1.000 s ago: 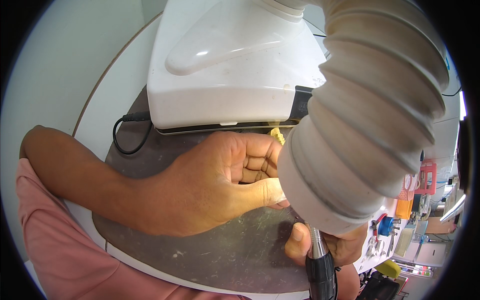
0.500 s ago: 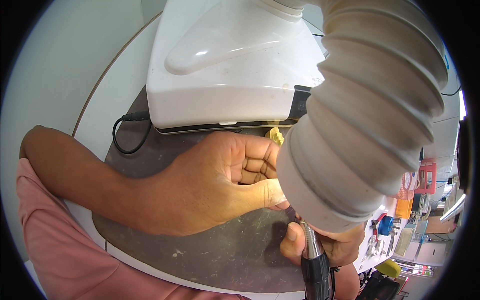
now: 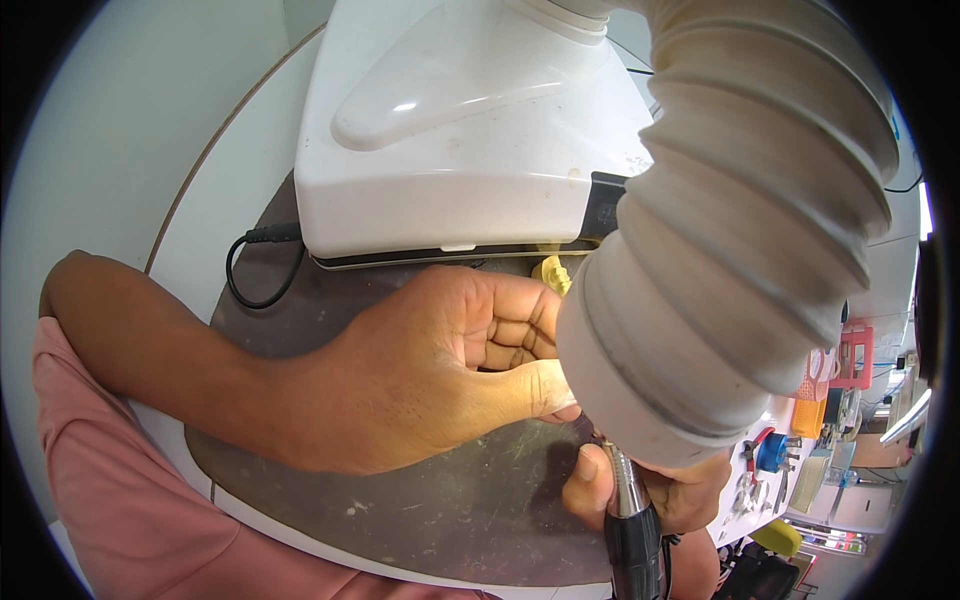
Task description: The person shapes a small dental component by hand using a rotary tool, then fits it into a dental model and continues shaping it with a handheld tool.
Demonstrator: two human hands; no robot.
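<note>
My left hand (image 3: pixel 440 370) reaches across the grey mat (image 3: pixel 420 530) with its fingers curled and the thumb pressed toward them. Its fingertips, and whatever they pinch, lie behind the mouth of a white ribbed suction hose (image 3: pixel 740 230). In my right hand (image 3: pixel 690 495) is a rotary handpiece (image 3: pixel 632 530), with a black grip and a silver nose that points up toward the left fingertips. The hose hides part of this hand too. Just beyond the left fingers a small yellow dental model (image 3: pixel 552 273) rests in front of the white machine (image 3: pixel 450 190).
A black cable (image 3: pixel 240 270) loops from the machine's left side. To the right, a side table holds a blue round tool holder (image 3: pixel 772 452), an orange basket (image 3: pixel 808 417) and a pink basket (image 3: pixel 853 355). The hose hangs low over the work spot.
Almost nothing differs. The hose and the handpiece appear shifted very slightly to the right, and both hands keep their hold.
</note>
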